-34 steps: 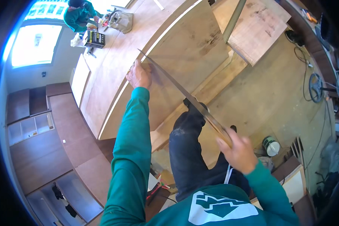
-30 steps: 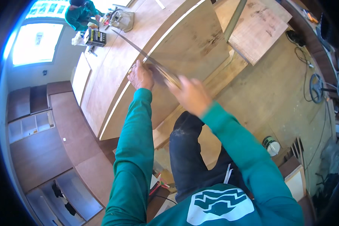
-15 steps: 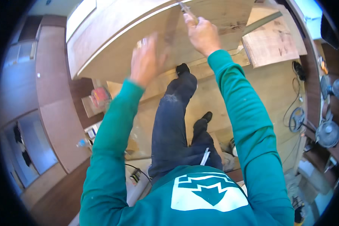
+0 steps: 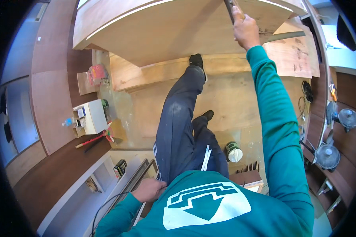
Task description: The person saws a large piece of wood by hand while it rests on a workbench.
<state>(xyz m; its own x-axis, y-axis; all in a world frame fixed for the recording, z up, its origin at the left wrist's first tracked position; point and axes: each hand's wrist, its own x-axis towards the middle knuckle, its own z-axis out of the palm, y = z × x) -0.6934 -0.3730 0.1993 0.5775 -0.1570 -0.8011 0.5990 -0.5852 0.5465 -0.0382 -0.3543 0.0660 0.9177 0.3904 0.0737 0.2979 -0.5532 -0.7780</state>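
Observation:
My right hand (image 4: pixel 247 31) is closed around a narrow, flat tool (image 4: pixel 230 11) with a dark face and a tan edge; its exact kind does not show. It holds the tool against or just over the large pale plywood panel (image 4: pixel 158 39), near the panel's far white-edged rim. At my left hip, my left hand (image 4: pixel 149 189) rests at the side of my dark trousers (image 4: pixel 176 118), by the pocket. Its fingertips are tucked out of sight, so I cannot make out whether it holds anything.
Below the panel runs a wooden step (image 4: pixel 154 74) with my foot on it. A white box (image 4: pixel 95 116) and a red-handled tool (image 4: pixel 89 141) lie to the left. A green can (image 4: pixel 233 152) stands by my legs. Fans (image 4: pixel 327 157) and cables are at the right.
My left hand has dropped from near the panel to my left hip. My right hand has moved right along the panel with the tool still in it. The view has shifted.

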